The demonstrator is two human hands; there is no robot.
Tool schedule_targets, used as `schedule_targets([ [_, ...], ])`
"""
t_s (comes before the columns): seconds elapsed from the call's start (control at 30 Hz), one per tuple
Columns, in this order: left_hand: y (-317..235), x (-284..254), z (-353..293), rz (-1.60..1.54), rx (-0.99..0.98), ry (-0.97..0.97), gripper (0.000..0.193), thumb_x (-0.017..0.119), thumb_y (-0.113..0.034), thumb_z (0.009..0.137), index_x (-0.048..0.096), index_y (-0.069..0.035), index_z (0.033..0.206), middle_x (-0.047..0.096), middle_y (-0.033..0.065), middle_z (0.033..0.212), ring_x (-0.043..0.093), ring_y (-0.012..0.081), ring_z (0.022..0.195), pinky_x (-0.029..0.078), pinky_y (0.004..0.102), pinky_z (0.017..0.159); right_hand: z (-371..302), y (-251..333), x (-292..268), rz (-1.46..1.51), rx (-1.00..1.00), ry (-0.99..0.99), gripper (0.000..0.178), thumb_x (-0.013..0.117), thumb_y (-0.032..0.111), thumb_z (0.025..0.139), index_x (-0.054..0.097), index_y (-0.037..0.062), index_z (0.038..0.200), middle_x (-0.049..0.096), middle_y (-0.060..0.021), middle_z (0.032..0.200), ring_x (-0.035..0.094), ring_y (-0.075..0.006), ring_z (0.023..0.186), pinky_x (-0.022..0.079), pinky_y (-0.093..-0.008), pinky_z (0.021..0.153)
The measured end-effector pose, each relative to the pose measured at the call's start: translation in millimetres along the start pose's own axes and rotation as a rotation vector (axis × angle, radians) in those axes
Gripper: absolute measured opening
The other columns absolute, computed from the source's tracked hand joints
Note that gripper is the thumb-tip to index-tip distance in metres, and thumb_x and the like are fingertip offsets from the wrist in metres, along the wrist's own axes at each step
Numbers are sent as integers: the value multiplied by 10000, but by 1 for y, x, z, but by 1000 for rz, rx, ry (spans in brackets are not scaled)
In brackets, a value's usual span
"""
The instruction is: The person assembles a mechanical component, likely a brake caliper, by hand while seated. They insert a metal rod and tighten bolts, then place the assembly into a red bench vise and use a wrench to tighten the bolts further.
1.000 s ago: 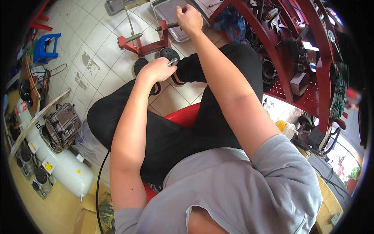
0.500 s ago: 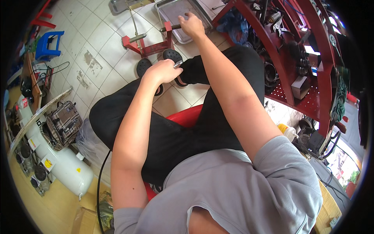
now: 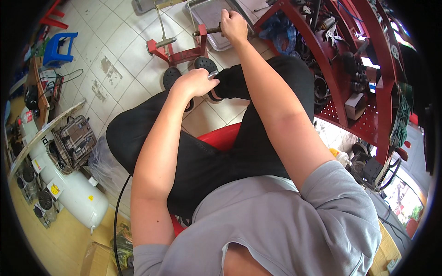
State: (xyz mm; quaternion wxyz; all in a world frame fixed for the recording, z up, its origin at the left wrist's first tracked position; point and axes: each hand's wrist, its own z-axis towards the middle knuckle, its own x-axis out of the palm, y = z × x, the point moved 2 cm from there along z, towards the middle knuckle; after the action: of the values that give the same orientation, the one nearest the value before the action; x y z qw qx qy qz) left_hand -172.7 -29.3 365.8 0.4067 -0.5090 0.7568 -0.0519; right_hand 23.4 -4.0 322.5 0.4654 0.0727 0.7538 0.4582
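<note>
My left hand [image 3: 195, 83] is closed over my lap, just short of my shoes, around a shiny silver metal tool [image 3: 212, 74]. Only the tool's short end shows past the fingers, so its kind is hidden. Farther off, my right hand [image 3: 234, 26] has its fingers curled over the near part of a metal tray [image 3: 213, 13]. A dark rod [image 3: 213, 31] on the red metal stand [image 3: 186, 56] reaches to this hand. Whether the fingers grip the rod or something small is hidden. A bare metal bar [image 3: 165, 42] sits on the stand's left post.
At right stands a red rack [image 3: 329, 78] crowded with parts; blue plastic bags [image 3: 283, 37] lie against its foot. On the left are a blue stool [image 3: 60, 48], a plaid bag [image 3: 76, 140] and a white tank [image 3: 76, 195]. A black cable [image 3: 119, 216] runs beside my left arm.
My right hand has shifted slightly right and up and turned, its fingers now more curled than before. My left hand keeps its hold on the silver tool. The whole view has moved slightly.
</note>
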Motion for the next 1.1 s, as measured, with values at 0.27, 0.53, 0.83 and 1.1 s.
schedule_targets([
  [0.27, -2, 0, -1, -1, -33, 24, 478, 545, -434, 830, 643, 24, 927, 648, 237, 914, 636, 343, 861, 480, 409, 764, 1, -4, -3, 44, 54, 72, 543, 491, 516, 854, 685, 18, 954, 648, -241, 992, 605, -389, 975, 453, -433, 868],
  [0.53, -6, -3, -1, -11, -45, 46, 469, 558, -422, 835, 657, 18, 963, 645, 248, 957, 629, 359, 922, 486, 420, 808, -4, -6, 6, 45, -179, -156, 481, 543, 477, 825, 699, 30, 915, 670, -215, 882, 637, -378, 882, 477, -429, 811],
  [0.83, -1, 2, 2, -2, -5, 8, 470, 558, -437, 825, 649, 18, 901, 652, 222, 890, 632, 345, 836, 479, 412, 748, 1, -2, 2, 205, -184, -248, 450, 529, 424, 846, 691, 5, 823, 649, -258, 833, 626, -412, 873, 482, -439, 805],
  [1.1, 0, 3, 0, -11, -17, -11, 471, 554, -443, 826, 659, 10, 902, 652, 217, 912, 629, 346, 875, 481, 411, 775, 5, 4, -15, 115, -40, -281, 426, 540, 386, 842, 668, -17, 797, 641, -245, 770, 628, -412, 781, 476, -456, 741],
])
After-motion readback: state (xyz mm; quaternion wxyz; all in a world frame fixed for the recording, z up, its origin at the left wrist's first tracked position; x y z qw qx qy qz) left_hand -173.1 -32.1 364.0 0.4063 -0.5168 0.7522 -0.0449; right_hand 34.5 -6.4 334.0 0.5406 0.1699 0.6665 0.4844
